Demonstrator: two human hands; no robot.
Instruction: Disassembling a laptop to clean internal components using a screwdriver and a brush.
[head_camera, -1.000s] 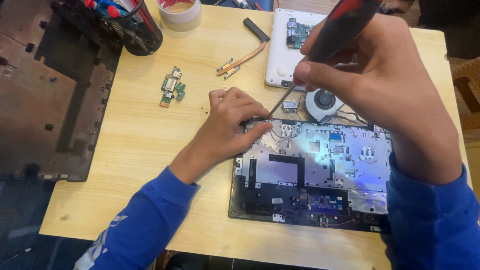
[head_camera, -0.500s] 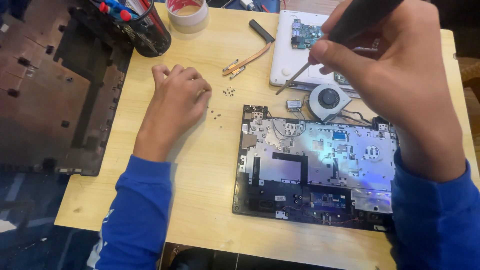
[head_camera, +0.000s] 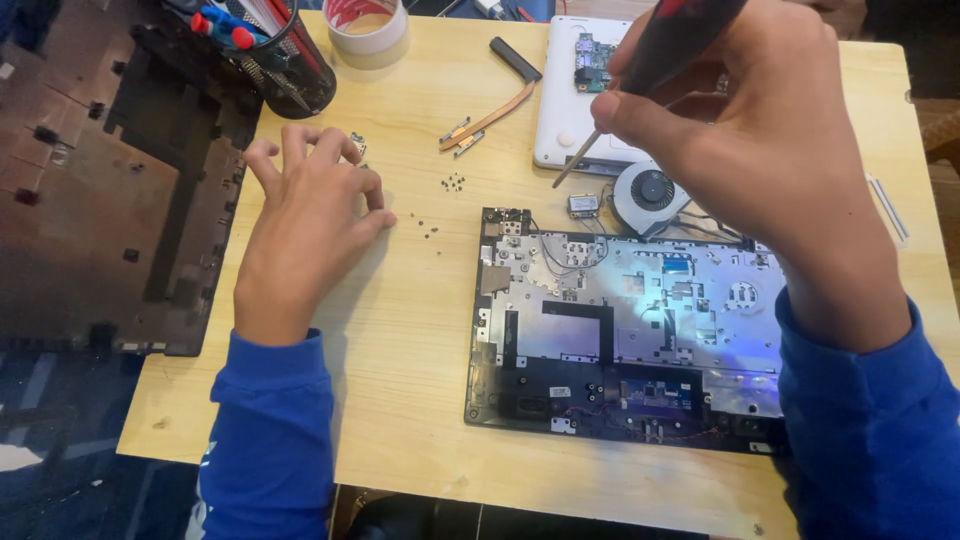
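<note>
A dark laptop bottom cover (head_camera: 110, 200) is laid at the far left, overhanging the wooden table (head_camera: 400, 400). Behind it, a black mesh tool cup (head_camera: 290, 70) and a roll of tape (head_camera: 367, 28) are seen. The left hand (head_camera: 305, 225) is rested palm-down on the table with fingers spread and curled, nothing gripped; small loose screws (head_camera: 452, 182) are scattered just beside its fingertips. Further right, the opened laptop chassis (head_camera: 620, 330) is laid flat, a round cooling fan (head_camera: 652, 192) at its upper edge. A red-and-black screwdriver (head_camera: 650, 55) is clasped in the right hand (head_camera: 770, 150), its tip held above the table near the fan.
</note>
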